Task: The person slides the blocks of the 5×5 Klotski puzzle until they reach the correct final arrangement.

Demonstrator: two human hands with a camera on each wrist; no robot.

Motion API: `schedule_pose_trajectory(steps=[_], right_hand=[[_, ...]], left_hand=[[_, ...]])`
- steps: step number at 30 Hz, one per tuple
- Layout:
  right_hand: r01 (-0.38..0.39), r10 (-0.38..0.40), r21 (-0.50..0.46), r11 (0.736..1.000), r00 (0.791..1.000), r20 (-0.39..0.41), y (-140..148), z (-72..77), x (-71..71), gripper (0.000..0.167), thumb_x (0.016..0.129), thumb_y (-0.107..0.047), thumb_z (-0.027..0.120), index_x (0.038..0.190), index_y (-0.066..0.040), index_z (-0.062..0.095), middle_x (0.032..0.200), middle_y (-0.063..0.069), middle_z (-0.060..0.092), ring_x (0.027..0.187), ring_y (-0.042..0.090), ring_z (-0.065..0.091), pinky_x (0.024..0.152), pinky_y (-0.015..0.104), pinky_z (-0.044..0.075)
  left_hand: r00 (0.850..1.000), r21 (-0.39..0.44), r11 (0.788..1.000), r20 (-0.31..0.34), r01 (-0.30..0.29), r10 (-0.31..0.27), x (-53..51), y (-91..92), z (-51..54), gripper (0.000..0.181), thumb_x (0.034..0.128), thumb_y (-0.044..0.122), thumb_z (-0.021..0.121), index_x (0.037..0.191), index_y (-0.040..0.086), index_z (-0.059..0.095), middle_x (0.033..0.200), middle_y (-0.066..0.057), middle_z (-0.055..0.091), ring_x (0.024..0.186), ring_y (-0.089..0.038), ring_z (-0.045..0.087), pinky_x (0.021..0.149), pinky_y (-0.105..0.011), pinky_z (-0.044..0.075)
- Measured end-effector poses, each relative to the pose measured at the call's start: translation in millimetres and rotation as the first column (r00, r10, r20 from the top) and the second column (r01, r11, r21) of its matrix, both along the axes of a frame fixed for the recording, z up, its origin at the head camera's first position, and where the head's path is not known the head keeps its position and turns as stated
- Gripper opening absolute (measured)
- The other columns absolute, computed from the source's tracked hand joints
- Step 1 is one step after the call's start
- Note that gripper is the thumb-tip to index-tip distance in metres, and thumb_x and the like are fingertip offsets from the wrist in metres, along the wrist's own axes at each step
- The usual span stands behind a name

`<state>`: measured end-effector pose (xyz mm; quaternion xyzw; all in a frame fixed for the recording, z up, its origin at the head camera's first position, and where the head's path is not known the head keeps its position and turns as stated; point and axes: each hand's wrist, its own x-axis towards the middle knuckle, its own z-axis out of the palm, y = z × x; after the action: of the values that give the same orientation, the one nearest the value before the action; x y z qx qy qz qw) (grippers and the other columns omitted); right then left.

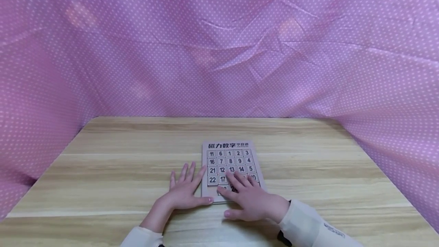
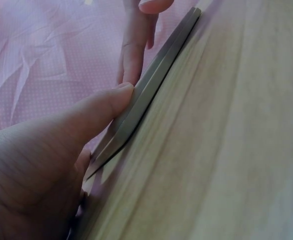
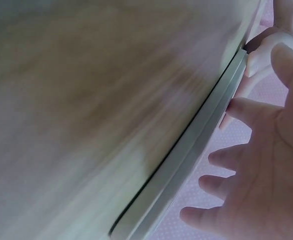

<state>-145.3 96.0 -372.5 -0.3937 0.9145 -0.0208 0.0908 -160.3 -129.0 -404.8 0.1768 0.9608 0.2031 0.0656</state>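
Observation:
A flat number sliding puzzle lies on the wooden table, its rows of square numbered tiles facing up. The bottom-left cell holds no tile. My left hand steadies the board's left side with fingers spread, the thumb on its near edge and the index finger by the left edge. Over the lower right tiles, my right hand reaches with fingers extended. Its index fingertip touches a bottom-row tile beside the gap, covering part of its number. Several tiles under the right fingers are partly hidden.
A pale wooden table extends around the puzzle on all sides. Pink polka-dot cloth hangs behind the table and along both sides.

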Motion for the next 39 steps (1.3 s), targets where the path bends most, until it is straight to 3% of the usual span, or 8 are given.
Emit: schedule_pose_trajectory(steps=[9, 16, 25, 31, 39], right_hand=[[-0.012, 0.014, -0.031, 0.999, 0.999, 0.038, 1.6, 4.5, -7.1, 0.063, 0.083, -0.06, 0.032, 0.135, -0.025, 0.031, 0.142, 0.014, 0.006, 0.126, 0.036, 0.005, 0.094, 0.059, 0.011], [0.1, -0.098, -0.05, 0.994, 0.994, 0.044, -8.7, 0.4, -34.9, 0.069, 0.082, -0.061, 0.032, 0.137, -0.019, 0.026, 0.142, 0.015, 0.006, 0.126, 0.035, 0.003, 0.094, 0.058, 0.012], [0.212, -0.212, 0.014, 0.977, 0.976, 0.037, -24.5, -3.2, -59.8, 0.074, 0.081, -0.064, 0.029, 0.139, -0.019, 0.019, 0.142, 0.014, 0.003, 0.126, 0.034, 0.002, 0.096, 0.056, 0.008], [0.238, -0.24, 0.037, 0.97, 0.97, 0.04, -29.0, -3.8, -64.9, 0.073, 0.081, -0.064, 0.028, 0.139, -0.02, 0.017, 0.142, 0.013, 0.002, 0.127, 0.034, 0.002, 0.096, 0.055, 0.009], [0.237, -0.239, 0.075, 0.969, 0.97, 0.033, -29.7, -6.7, -60.8, 0.077, 0.08, -0.065, 0.028, 0.14, -0.02, 0.011, 0.142, 0.014, 0.001, 0.126, 0.034, 0.0, 0.096, 0.056, 0.007]], left_hand=[[1.0, -0.012, 1.0, 0.012, -0.025, 0.025, 4.7, 3.0, 0.2, 0.094, 0.0665, 0.069, 0.049, 0.139, 0.02, 0.014, 0.141, -0.017, 0.0, 0.126, -0.034, -0.008, 0.091, -0.057, -0.014], [1.0, -0.016, 1.0, -0.001, -0.019, 0.019, 7.9, 6.4, -0.4, 0.095, 0.0665, 0.071, 0.047, 0.139, 0.019, 0.015, 0.141, -0.018, 0.001, 0.126, -0.035, -0.007, 0.091, -0.058, -0.012], [1.0, -0.019, 1.0, 0.0, -0.018, 0.018, 12.8, 12.8, -1.4, 0.094, 0.0671, 0.071, 0.046, 0.139, 0.02, 0.014, 0.141, -0.018, 0.0, 0.126, -0.035, -0.008, 0.091, -0.059, -0.012], [1.0, -0.007, 1.0, 0.0, -0.019, 0.019, 14.0, 16.2, -5.4, 0.094, 0.0678, 0.069, 0.047, 0.14, 0.019, 0.013, 0.141, -0.019, 0.0, 0.125, -0.036, -0.008, 0.09, -0.059, -0.014], [0.999, 0.0, 0.999, 0.005, -0.039, 0.039, 19.1, 19.6, -3.3, 0.094, 0.0677, 0.069, 0.049, 0.139, 0.017, 0.015, 0.141, -0.019, 0.001, 0.125, -0.036, -0.007, 0.09, -0.058, -0.015]])
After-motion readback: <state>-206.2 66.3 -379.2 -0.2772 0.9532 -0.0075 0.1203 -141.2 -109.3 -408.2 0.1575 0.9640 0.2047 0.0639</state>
